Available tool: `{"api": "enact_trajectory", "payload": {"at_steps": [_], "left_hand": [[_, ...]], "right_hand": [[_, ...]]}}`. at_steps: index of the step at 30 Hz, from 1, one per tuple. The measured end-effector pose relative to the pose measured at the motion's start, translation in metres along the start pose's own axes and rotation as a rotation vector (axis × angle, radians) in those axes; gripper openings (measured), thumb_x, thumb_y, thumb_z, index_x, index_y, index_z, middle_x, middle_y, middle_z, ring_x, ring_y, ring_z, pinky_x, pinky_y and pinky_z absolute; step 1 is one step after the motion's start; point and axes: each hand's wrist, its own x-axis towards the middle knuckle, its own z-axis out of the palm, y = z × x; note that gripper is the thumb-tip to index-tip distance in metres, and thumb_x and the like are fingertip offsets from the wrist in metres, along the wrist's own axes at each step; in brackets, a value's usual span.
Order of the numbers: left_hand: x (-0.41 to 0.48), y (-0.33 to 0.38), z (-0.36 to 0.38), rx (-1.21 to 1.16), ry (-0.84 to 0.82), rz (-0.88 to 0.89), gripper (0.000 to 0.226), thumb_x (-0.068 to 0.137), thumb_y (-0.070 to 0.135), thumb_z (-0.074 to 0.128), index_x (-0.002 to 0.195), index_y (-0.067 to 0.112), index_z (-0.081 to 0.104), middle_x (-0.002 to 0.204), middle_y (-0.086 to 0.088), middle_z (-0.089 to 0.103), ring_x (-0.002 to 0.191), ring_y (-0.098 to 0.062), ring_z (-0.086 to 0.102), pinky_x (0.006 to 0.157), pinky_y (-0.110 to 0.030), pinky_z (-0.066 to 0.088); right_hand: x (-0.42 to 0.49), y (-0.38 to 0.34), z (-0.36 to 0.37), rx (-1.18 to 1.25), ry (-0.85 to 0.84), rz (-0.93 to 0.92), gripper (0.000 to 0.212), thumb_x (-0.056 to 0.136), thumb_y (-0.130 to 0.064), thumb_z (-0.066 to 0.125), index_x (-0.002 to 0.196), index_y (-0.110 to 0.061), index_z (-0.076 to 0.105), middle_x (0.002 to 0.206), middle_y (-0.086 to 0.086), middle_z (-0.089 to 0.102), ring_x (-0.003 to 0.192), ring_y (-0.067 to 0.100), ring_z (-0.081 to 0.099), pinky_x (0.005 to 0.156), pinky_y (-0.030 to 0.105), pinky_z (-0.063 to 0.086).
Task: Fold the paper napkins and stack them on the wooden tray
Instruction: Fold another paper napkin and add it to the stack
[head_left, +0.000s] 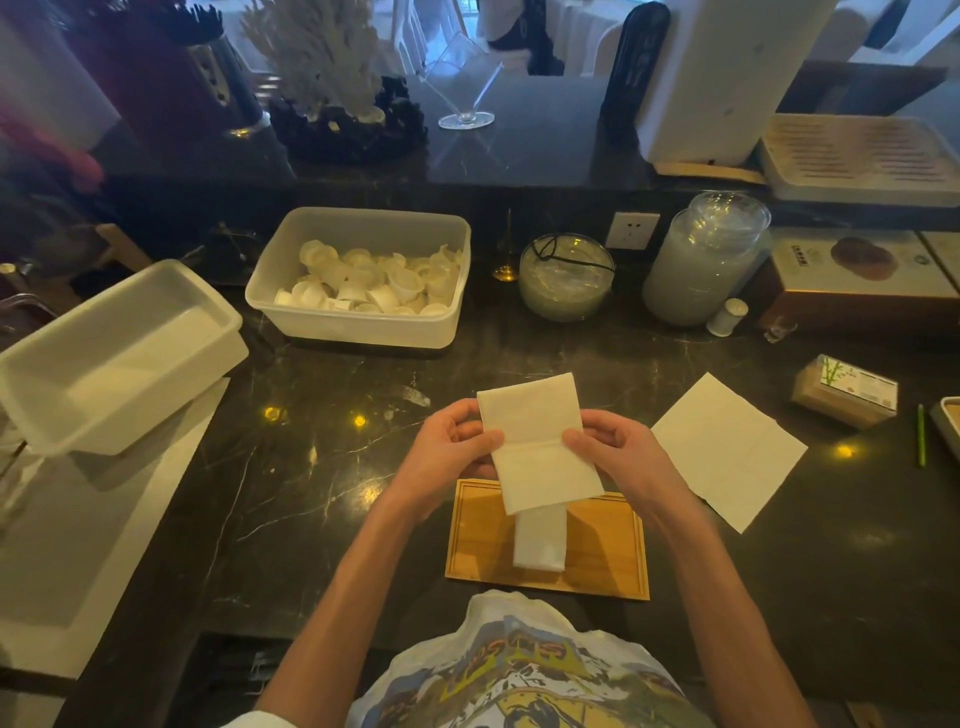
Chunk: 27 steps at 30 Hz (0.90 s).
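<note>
I hold a half-folded white paper napkin (535, 441) in the air above the far edge of the wooden tray (608, 556). My left hand (452, 452) pinches its left edge, thumb on top. My right hand (613, 447) pinches its right edge the same way. The napkin is a long rectangle with a crease across its middle, tilted slightly. On the tray lies a narrow folded napkin (540, 540), partly hidden under the held one. An unfolded napkin (727, 447) lies flat on the dark marble counter to the right.
A clear tub of small white cups (363, 280) stands at the back. An empty plastic tub (114, 353) sits left. Glass jars (701, 260), a toothpick box (844, 389) and a green pencil (920, 436) are at the right.
</note>
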Motion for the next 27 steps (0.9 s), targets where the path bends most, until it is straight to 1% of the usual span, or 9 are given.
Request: {"api": "enact_trajectory", "payload": {"at_steps": [4, 8, 12, 15, 18, 20, 22, 24, 27], "left_hand": [[-0.004, 0.002, -0.001, 0.025, 0.025, 0.027, 0.029, 0.092, 0.004, 0.069, 0.109, 0.027, 0.069, 0.111, 0.004, 0.076, 0.103, -0.014, 0.075, 0.073, -0.026, 0.063], [-0.007, 0.008, 0.002, 0.025, -0.007, 0.063, 0.023, 0.093, 0.001, 0.066, 0.099, 0.019, 0.079, 0.105, 0.004, 0.077, 0.102, -0.011, 0.073, 0.075, -0.023, 0.061], [-0.009, 0.013, 0.005, 0.033, -0.058, 0.095, 0.038, 0.093, -0.008, 0.061, 0.078, 0.02, 0.082, 0.113, 0.009, 0.074, 0.107, 0.001, 0.067, 0.076, -0.02, 0.059], [-0.009, 0.009, 0.008, -0.018, -0.088, 0.097, 0.027, 0.095, -0.001, 0.063, 0.094, 0.02, 0.079, 0.121, 0.003, 0.071, 0.115, -0.014, 0.066, 0.08, -0.028, 0.061], [-0.012, 0.003, 0.01, -0.159, -0.13, 0.052, 0.019, 0.096, 0.015, 0.061, 0.112, 0.022, 0.07, 0.122, -0.005, 0.069, 0.113, -0.021, 0.068, 0.081, -0.032, 0.062], [-0.014, -0.001, 0.009, -0.218, -0.135, 0.015, 0.022, 0.096, 0.024, 0.055, 0.113, 0.022, 0.069, 0.121, -0.007, 0.069, 0.11, -0.022, 0.069, 0.08, -0.031, 0.062], [-0.015, -0.005, 0.008, -0.232, -0.136, 0.02, 0.025, 0.1, 0.029, 0.05, 0.113, 0.02, 0.07, 0.121, -0.009, 0.069, 0.11, -0.024, 0.069, 0.081, -0.031, 0.062], [-0.015, -0.007, 0.007, -0.237, -0.155, 0.042, 0.028, 0.105, 0.028, 0.046, 0.112, 0.017, 0.071, 0.12, -0.009, 0.07, 0.111, -0.026, 0.07, 0.082, -0.032, 0.062], [-0.014, -0.004, 0.008, -0.222, -0.15, 0.027, 0.023, 0.102, 0.029, 0.053, 0.112, 0.016, 0.069, 0.12, -0.011, 0.07, 0.108, -0.026, 0.071, 0.077, -0.029, 0.062]], "right_hand": [[0.0, 0.002, -0.001, 0.031, 0.007, -0.003, 0.021, 0.091, -0.029, 0.072, 0.11, -0.037, 0.07, 0.1, -0.018, 0.077, 0.095, 0.005, 0.075, 0.065, 0.021, 0.06], [0.001, 0.005, -0.002, 0.05, 0.016, 0.021, 0.02, 0.094, -0.019, 0.069, 0.1, -0.036, 0.076, 0.1, -0.013, 0.077, 0.098, 0.01, 0.073, 0.067, 0.024, 0.061], [0.004, 0.006, -0.004, 0.071, 0.055, 0.048, 0.026, 0.096, -0.011, 0.065, 0.085, -0.031, 0.078, 0.111, -0.001, 0.072, 0.106, 0.021, 0.068, 0.071, 0.031, 0.064], [0.005, 0.004, -0.004, 0.112, 0.049, 0.042, 0.025, 0.097, -0.011, 0.062, 0.089, -0.03, 0.077, 0.117, 0.002, 0.067, 0.113, 0.023, 0.064, 0.071, 0.03, 0.063], [0.004, 0.002, -0.004, 0.18, 0.006, 0.05, 0.022, 0.101, -0.015, 0.057, 0.097, -0.024, 0.077, 0.115, 0.006, 0.068, 0.114, 0.026, 0.063, 0.071, 0.028, 0.062], [0.004, 0.0, -0.001, 0.235, -0.023, 0.064, 0.023, 0.101, -0.023, 0.054, 0.098, -0.021, 0.076, 0.112, 0.006, 0.069, 0.113, 0.026, 0.064, 0.071, 0.027, 0.061], [0.003, -0.002, 0.002, 0.197, -0.013, 0.083, 0.016, 0.097, -0.032, 0.06, 0.101, -0.024, 0.074, 0.112, 0.005, 0.069, 0.109, 0.025, 0.066, 0.07, 0.025, 0.06], [0.004, 0.001, 0.002, 0.086, -0.001, 0.055, 0.016, 0.095, -0.03, 0.067, 0.11, -0.032, 0.069, 0.115, 0.001, 0.067, 0.108, 0.023, 0.066, 0.072, 0.027, 0.061], [0.006, 0.006, 0.002, -0.004, 0.008, -0.003, 0.033, 0.092, -0.022, 0.071, 0.119, -0.04, 0.064, 0.114, -0.007, 0.068, 0.106, 0.018, 0.067, 0.07, 0.025, 0.062]]}}
